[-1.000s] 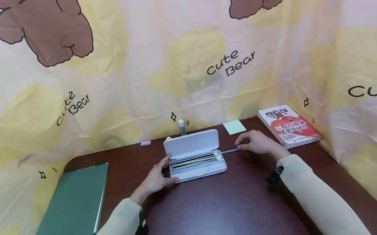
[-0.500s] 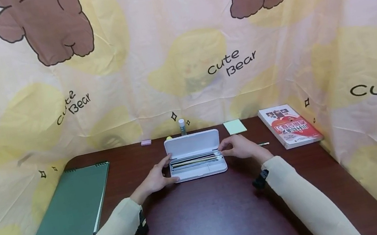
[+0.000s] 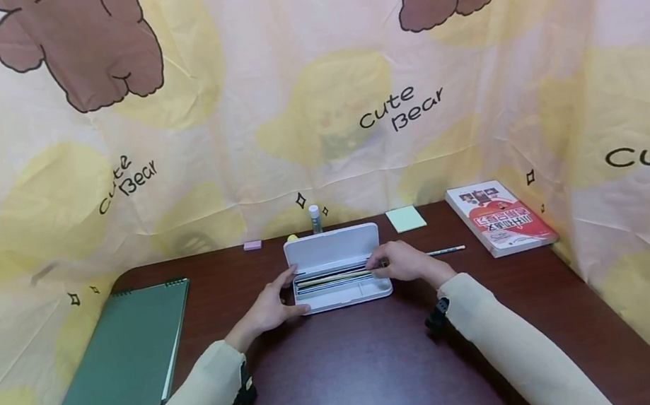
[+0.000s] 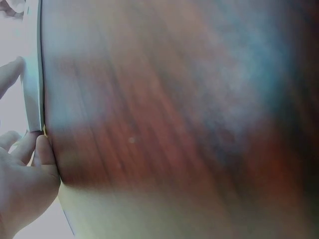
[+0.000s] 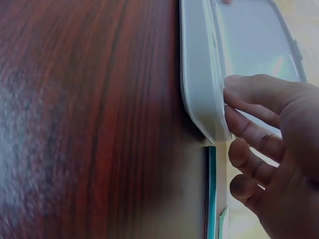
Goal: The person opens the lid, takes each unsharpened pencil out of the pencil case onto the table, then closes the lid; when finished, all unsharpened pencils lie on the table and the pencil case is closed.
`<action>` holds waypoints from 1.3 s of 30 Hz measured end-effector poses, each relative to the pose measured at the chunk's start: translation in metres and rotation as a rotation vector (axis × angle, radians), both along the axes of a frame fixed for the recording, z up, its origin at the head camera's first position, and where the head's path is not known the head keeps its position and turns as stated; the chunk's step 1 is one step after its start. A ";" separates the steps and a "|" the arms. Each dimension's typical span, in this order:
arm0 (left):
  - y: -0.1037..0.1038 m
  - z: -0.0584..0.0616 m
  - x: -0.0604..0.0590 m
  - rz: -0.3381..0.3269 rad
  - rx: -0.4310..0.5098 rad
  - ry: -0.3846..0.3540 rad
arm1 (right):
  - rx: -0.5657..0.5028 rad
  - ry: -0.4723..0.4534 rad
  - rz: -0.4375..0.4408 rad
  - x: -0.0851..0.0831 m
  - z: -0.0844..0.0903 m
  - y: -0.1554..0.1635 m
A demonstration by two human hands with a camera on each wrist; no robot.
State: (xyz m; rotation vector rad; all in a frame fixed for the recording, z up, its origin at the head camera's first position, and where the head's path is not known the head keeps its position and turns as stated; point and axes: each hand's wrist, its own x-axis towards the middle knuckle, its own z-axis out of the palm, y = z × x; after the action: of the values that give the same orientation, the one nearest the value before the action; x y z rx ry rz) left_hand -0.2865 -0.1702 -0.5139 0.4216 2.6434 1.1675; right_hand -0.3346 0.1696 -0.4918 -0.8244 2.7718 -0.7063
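Note:
An open white pencil case (image 3: 343,294) lies mid-table with its lid (image 3: 332,248) standing up and several pencils in its tray. My left hand (image 3: 268,306) holds the case's left end, thumb at the front corner and forefinger along the back; the left wrist view shows those fingertips (image 4: 42,149) on the case (image 4: 32,74). My right hand (image 3: 405,263) is at the case's right end, one finger touching the case's rim (image 5: 199,74), the others loosely bent. A teal pencil (image 3: 448,251) lies on the table, running out from under that hand, and shows beside the fingers (image 5: 212,189).
A green spiral notebook (image 3: 124,351) lies at the left and a red-covered book (image 3: 498,216) at the right. Behind the case sit a green sticky-note pad (image 3: 405,218), a pink eraser (image 3: 251,245) and a small bottle (image 3: 315,218). A printed curtain closes in the table's back and sides.
My right hand has slid left along the table from near the book to the case's right end, uncovering the pencil's right part. The left hand and the case have stayed put.

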 end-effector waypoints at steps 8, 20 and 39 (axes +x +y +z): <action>0.000 -0.001 0.000 0.004 -0.004 -0.005 | 0.017 0.015 0.006 -0.001 -0.002 -0.006; -0.001 -0.004 -0.001 0.001 -0.008 0.001 | 0.026 -0.025 -0.026 0.003 0.003 -0.012; 0.000 -0.001 -0.002 0.021 -0.035 -0.021 | 0.031 0.036 -0.033 0.003 0.014 0.003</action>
State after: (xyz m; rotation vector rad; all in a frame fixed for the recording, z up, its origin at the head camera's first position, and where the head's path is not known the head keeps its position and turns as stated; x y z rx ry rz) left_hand -0.2889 -0.1703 -0.5149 0.3748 2.6522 1.1243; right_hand -0.3314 0.1726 -0.4777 -0.7951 2.8267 -0.6580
